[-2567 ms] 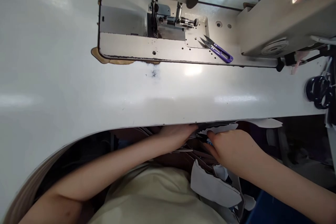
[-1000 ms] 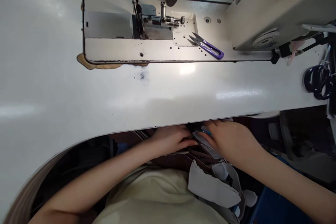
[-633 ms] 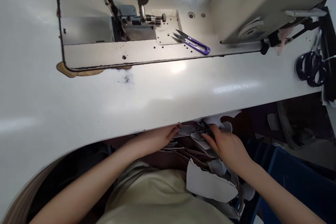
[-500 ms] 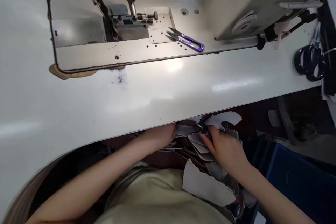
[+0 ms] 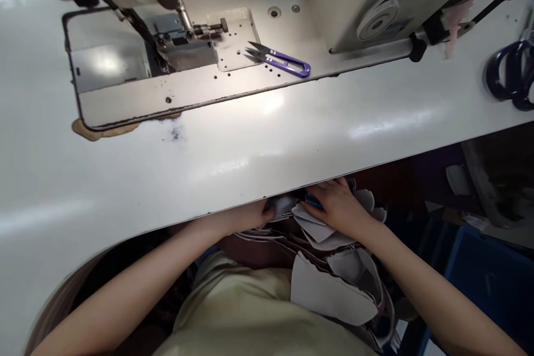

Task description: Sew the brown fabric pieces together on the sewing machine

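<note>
Steadying the grey pieces [image 5: 316, 228] at lower centre seemed wise while the right hand [image 5: 339, 207] gripped a blue-marked tool [image 5: 312, 199] beside them; the left hand [image 5: 252, 216] reached the tabletop [image 5: 200, 172] edge, its grip unclear.

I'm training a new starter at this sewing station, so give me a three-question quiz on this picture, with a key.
1. True or false: the slim, purple-handled metal snips point their blades toward the right edge of the view.
2. Where do the large, dark-blue-handled scissors lie?
A) In the left hand
B) Beside the machine's needle
C) On the glossy white tabletop, at the view's right edge
3. Which hand has a small black-and-blue object showing between its thumb and fingers?

Key:
1. False; they point left.
2. C
3. The bare right hand.
</note>
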`<state>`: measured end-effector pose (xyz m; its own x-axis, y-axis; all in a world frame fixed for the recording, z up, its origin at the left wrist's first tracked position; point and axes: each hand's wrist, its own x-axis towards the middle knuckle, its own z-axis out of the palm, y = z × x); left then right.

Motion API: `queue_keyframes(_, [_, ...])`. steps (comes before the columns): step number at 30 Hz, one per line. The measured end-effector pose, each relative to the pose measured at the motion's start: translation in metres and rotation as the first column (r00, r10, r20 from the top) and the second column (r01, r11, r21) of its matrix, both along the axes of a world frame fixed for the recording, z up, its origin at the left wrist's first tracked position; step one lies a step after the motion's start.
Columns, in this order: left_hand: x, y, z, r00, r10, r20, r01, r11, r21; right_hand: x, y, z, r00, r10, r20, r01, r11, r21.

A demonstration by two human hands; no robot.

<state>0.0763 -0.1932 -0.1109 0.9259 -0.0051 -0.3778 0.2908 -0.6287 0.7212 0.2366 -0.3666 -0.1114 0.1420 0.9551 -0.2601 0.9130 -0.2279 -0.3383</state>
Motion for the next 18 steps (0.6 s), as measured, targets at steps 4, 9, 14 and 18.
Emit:
queue_keyframes(4, [-0.013, -0.005, 0.022, 0.974, -0.074, -0.216, 0.099, 0.989, 0.109, -0.006, -0.012, 0.010, 0.986, 0.019, -0.164, -0.030, 0.997, -0.064])
queue_keyframes(9, [-0.030, -0.021, 0.029, 0.968, -0.150, -0.201, 0.207, 0.930, 0.302, -0.023, -0.041, 0.016, 0.937, -0.238, -0.258, 0.205, 0.967, -0.149])
queue_keyframes(14, [-0.038, -0.031, 0.022, 0.986, -0.160, -0.048, 0.166, 0.901, 0.401, -0.013, -0.038, 0.002, 0.919, -0.306, -0.250, 0.335, 0.939, 0.083])
queue_keyframes(18, [-0.045, -0.035, 0.016, 0.984, -0.164, 0.076, 0.118, 0.903, 0.414, 0.001, -0.014, -0.003, 0.979, -0.103, -0.173, 0.133, 0.977, 0.167])
